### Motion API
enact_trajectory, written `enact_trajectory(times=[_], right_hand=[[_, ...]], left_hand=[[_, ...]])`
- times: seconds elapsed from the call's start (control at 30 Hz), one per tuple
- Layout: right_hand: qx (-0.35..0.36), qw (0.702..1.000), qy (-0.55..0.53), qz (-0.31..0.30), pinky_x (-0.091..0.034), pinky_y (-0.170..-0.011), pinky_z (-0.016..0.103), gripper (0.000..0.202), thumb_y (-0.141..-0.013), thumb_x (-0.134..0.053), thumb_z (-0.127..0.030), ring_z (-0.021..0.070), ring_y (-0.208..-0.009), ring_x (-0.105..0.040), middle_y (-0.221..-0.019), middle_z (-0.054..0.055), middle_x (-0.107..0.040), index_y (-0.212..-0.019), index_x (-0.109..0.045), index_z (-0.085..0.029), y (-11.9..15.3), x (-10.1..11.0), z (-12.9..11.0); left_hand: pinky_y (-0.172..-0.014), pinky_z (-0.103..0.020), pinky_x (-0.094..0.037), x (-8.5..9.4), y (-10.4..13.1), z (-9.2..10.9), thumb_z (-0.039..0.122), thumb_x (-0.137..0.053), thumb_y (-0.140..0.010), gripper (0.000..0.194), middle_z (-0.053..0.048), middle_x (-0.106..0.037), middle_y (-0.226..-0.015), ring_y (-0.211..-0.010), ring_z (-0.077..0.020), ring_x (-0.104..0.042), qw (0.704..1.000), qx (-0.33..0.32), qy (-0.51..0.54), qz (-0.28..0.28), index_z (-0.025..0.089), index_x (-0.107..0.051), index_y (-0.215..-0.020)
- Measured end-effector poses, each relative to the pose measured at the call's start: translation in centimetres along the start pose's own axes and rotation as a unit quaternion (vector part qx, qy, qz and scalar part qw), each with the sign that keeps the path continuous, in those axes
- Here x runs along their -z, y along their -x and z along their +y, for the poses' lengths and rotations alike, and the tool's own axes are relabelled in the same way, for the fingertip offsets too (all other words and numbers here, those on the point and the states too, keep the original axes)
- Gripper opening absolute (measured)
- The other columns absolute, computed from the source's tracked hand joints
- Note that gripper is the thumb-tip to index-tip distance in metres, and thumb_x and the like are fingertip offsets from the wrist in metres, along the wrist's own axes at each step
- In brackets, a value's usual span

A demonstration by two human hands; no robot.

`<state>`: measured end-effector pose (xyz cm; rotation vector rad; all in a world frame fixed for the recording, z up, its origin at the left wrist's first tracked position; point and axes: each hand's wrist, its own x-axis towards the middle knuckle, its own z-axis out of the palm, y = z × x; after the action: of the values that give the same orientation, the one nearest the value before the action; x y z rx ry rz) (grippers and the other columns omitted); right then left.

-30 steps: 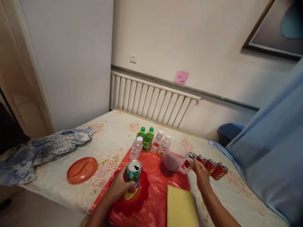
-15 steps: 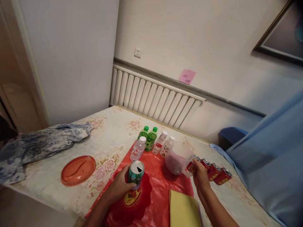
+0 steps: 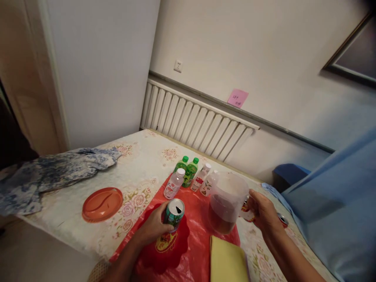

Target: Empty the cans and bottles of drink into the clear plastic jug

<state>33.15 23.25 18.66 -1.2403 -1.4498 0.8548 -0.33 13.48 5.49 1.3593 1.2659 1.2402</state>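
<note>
My left hand (image 3: 155, 225) is wrapped round a green and teal drink can (image 3: 174, 214), upright with its top opened, above a red scalloped tray (image 3: 179, 250). My right hand (image 3: 263, 209) grips the handle of a translucent plastic measuring jug (image 3: 227, 203), which holds a brownish liquid. The jug is nearly upright over the red plastic sheet (image 3: 197, 211), to the right of the can. Clear bottles with white caps (image 3: 174, 184) and green-capped green bottles (image 3: 190, 172) stand behind. One clear bottle is partly hidden by the jug.
A folded yellow cloth (image 3: 228, 260) lies at the front. On the left are an orange-red plate (image 3: 102, 204) and a blue-patterned cloth (image 3: 73, 168) on the flowered tablecloth (image 3: 141, 156). Red cans (image 3: 282, 220) at right are mostly hidden behind my right hand. A blue curtain (image 3: 337, 199) hangs beyond.
My right hand has brought the jug closer and turned it more upright, so the brownish liquid shows and more red cans are covered. My left hand keeps its hold on the can. The view has shifted slightly.
</note>
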Motion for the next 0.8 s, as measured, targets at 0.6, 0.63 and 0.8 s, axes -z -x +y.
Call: enact_trajectory(times=[0.6, 0.63, 0.8], right_hand=[[-0.044, 0.971, 0.183, -0.147, -0.021, -0.036, 0.022, 0.047, -0.072, -0.059, -0.061, 0.0090, -0.040, -0.036, -0.045, -0.006, -0.038, -0.051, -0.044, -0.023, 2.7, -1.3, -5.9], [-0.045, 0.970, 0.185, -0.152, -0.021, -0.036, 0.023, 0.047, -0.072, -0.059, -0.061, 0.0087, -0.039, -0.035, -0.044, -0.006, -0.038, -0.051, -0.044, -0.023, 2.8, -1.4, -5.9], [-0.032, 0.962, 0.208, -0.174, -0.019, -0.036, 0.023, 0.047, -0.073, -0.060, -0.061, 0.0080, -0.038, -0.031, -0.044, -0.006, -0.037, -0.052, -0.044, -0.022, 2.9, -2.1, -6.3]], left_hand=[[-0.109, -0.036, -0.039, 0.1, -0.3, -0.3, 0.006, -0.065, -0.056, 0.075, -0.005, -0.063, -0.132, -0.124, -0.0248, -0.055, 0.999, -0.028, -0.027, -0.012, 0.022, -0.054, -0.129], [-0.109, -0.036, -0.040, 0.1, -0.2, -0.3, 0.006, -0.065, -0.056, 0.075, -0.005, -0.063, -0.132, -0.124, -0.0249, -0.055, 0.999, -0.031, -0.024, -0.012, 0.022, -0.054, -0.129], [-0.107, -0.036, -0.042, 0.1, -0.2, -0.7, 0.008, -0.065, -0.055, 0.079, -0.003, -0.062, -0.133, -0.124, -0.0258, -0.055, 0.999, -0.029, -0.027, -0.007, 0.024, -0.052, -0.131]])
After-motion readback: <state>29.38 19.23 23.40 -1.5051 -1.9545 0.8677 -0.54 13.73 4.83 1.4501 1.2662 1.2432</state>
